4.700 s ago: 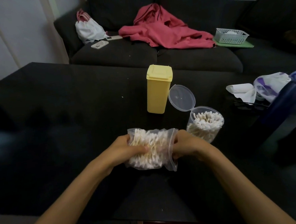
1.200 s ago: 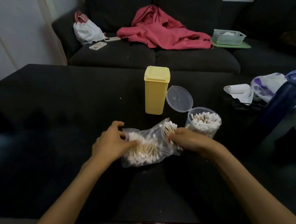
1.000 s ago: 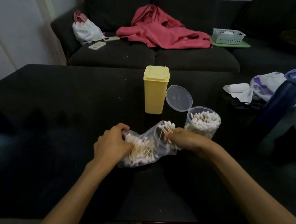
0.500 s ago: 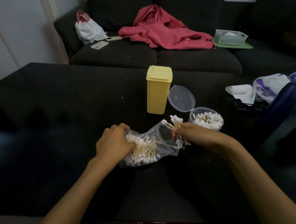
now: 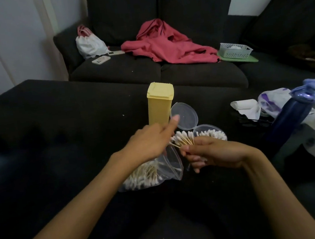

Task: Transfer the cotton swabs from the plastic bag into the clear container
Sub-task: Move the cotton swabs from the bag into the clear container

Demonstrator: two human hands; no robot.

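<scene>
A clear plastic bag (image 5: pixel 169 168) with several cotton swabs inside lies open on the black table (image 5: pixel 56 130). My right hand (image 5: pixel 210 152) grips a bunch of cotton swabs (image 5: pixel 183 139), their white tips pointing up, just left of the clear container (image 5: pixel 211 134). The container is packed with swabs and its round hinged lid (image 5: pixel 185 116) stands open. My left hand (image 5: pixel 151 141) is raised above the bag, fingers spread, index finger touching the swab bunch; it holds nothing.
A yellow lidded box (image 5: pixel 160 103) stands just behind my hands. At the right are a dark blue bottle (image 5: pixel 288 119), crumpled paper and a bag (image 5: pixel 263 102). A dark sofa (image 5: pixel 157 74) behind the table carries a red garment (image 5: pixel 166 44), a white bag and a basket.
My right hand pulled a bunch of swabs out of the bag and lifted it toward the container. My left hand let go of the bag and rose to the bunch.
</scene>
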